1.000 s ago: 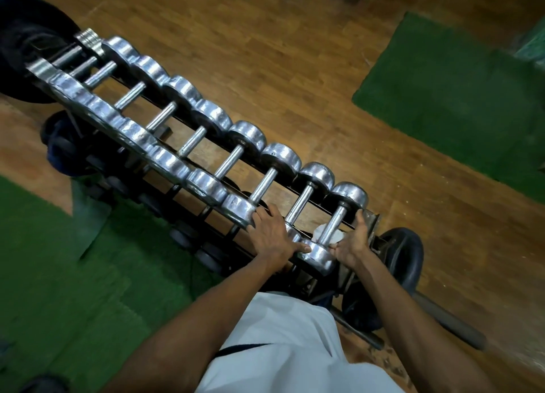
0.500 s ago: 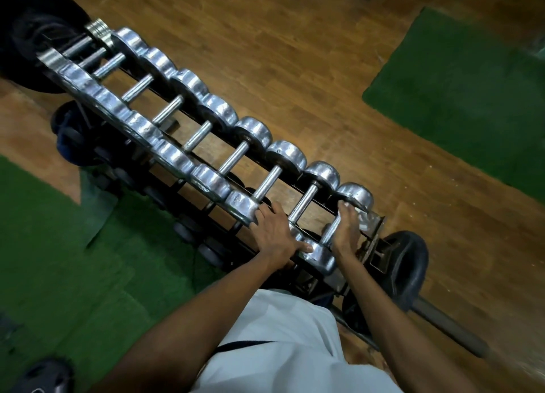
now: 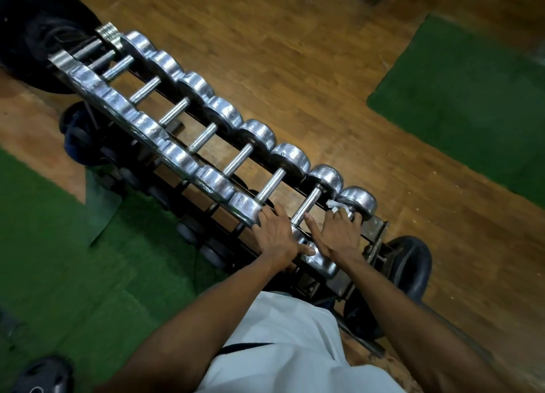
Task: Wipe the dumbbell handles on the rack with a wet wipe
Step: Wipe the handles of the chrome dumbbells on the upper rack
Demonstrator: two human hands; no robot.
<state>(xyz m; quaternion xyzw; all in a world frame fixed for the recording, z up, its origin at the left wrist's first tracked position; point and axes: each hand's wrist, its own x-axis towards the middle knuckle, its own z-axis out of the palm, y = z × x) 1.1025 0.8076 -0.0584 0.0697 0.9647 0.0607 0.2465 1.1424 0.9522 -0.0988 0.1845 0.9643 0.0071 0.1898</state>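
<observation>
- Wooden floor [image 3: 295, 53], green mats on either side; the rack [image 3: 376, 229] runs diagonally across it.
- Left hand [image 3: 275, 235] lies flat, fingers straight, on the near heads.
- Right hand [image 3: 339, 230] curls round the end dumbbell's handle, clutching the wet wipe [image 3: 336, 205] there.
- Risk, I'd say: knuckles pinched against the neighbouring handle [image 3: 306, 205] just beside.
- Black weight plate [image 3: 413, 263] sits close at the rack's end.

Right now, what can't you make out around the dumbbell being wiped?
Head view only:
- Nearest dumbbell's handle: covered by the right hand and wet wipe.
- How much wipe there is: mostly hidden under the fingers.
- Lower rack shelves: dark, behind the top row.
- What the left hand rests on: hidden beneath it.
</observation>
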